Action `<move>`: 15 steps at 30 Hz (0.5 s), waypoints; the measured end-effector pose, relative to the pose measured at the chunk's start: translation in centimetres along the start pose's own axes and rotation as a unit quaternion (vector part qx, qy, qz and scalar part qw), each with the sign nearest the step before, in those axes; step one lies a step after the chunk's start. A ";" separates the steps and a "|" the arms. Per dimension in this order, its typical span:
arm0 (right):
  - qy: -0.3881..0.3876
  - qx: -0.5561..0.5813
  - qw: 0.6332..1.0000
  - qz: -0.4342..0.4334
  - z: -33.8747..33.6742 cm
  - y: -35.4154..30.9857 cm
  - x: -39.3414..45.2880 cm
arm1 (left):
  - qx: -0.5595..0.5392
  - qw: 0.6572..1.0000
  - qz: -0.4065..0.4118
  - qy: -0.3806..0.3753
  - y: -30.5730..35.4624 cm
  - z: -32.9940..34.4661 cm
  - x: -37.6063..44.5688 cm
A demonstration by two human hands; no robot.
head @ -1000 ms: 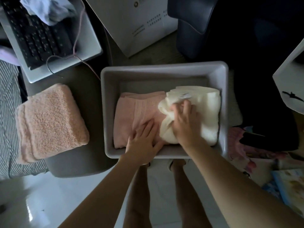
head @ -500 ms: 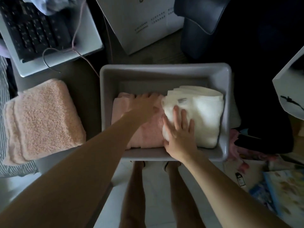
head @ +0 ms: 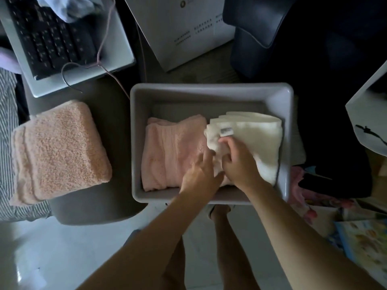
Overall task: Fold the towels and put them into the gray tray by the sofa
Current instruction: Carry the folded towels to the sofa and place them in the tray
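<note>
Gripping white towel edge, right hand fingers curled (flat earlier); left hand drawn back, fingers straight on pink towel

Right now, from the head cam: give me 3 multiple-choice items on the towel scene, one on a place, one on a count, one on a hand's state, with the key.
1. Where does the cream towel lie?
A. In the right half of the gray tray
B. On the sofa arm
C. On the floor

2. How many towels are inside the tray?
A. One
B. Two
C. Three

3. What is the right hand doing?
A. Hanging idle
B. Resting on the keyboard
C. Gripping the cream towel's left edge

Key:
1 A: it lies against the tray's right wall, beside the pink towel.
2 B: only the pink and the cream one are inside; the peach towel sits folded outside, left of the tray.
3 C: its fingers curl on the cream fabric just below the label, while the left hand lies on the pink towel.
</note>
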State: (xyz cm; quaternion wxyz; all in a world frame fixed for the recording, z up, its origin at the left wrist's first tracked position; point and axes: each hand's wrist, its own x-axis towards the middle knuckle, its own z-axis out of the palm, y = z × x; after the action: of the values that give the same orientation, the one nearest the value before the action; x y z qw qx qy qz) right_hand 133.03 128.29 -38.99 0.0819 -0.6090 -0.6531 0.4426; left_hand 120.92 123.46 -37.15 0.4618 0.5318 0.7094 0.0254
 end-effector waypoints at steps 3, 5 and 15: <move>-0.035 -0.146 0.983 -0.106 -0.1 1.1 0.9 | -0.043 0.996 -0.077 -0.017 -0.2 1.4 -1.1; -0.094 -0.263 0.953 -0.122 0.0 2.3 2.2 | -0.084 0.989 -0.124 0.020 -0.2 1.9 -0.9; -0.040 -0.249 0.966 -0.060 0.7 0.0 0.4 | 0.095 0.992 -0.083 -0.027 0.7 1.0 0.4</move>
State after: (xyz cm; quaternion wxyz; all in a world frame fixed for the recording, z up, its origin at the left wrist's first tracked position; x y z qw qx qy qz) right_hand 132.43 128.35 -39.58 -0.0723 -0.5515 -0.7809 0.2843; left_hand 122.12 123.58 -37.63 0.4283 0.5129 0.7379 -0.0952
